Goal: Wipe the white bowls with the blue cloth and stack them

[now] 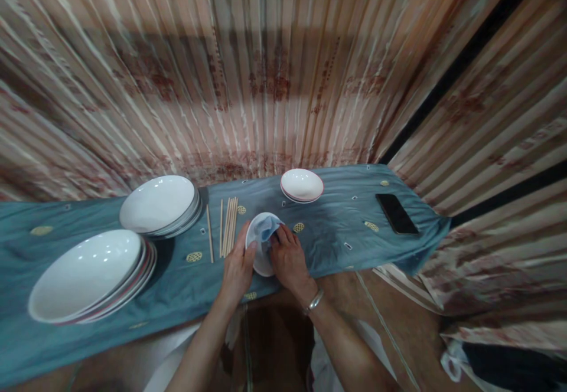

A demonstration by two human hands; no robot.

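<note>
A small white bowl (264, 267) is tilted up just above the near edge of the cloth-covered table. My left hand (239, 265) grips its left rim, thumb on the inside. Pressed into the bowl is a light blue cloth (266, 226), held by the bunched fingers of my right hand (287, 256). A silvery bracelet (313, 301) circles my right wrist. Close to my left hand lie several wooden chopsticks (229, 226), most of them side by side and a couple set apart. Behind the held bowl stand stacked small bowls (302, 185) with a red rim.
Two stacks of large white dishes stand at the left, a rear stack (157, 203) and a front stack (86, 274). A black phone (396, 214) lies at the right end of the blue-green tablecloth (336, 232). Pleated curtains (274, 73) hang behind and to the right.
</note>
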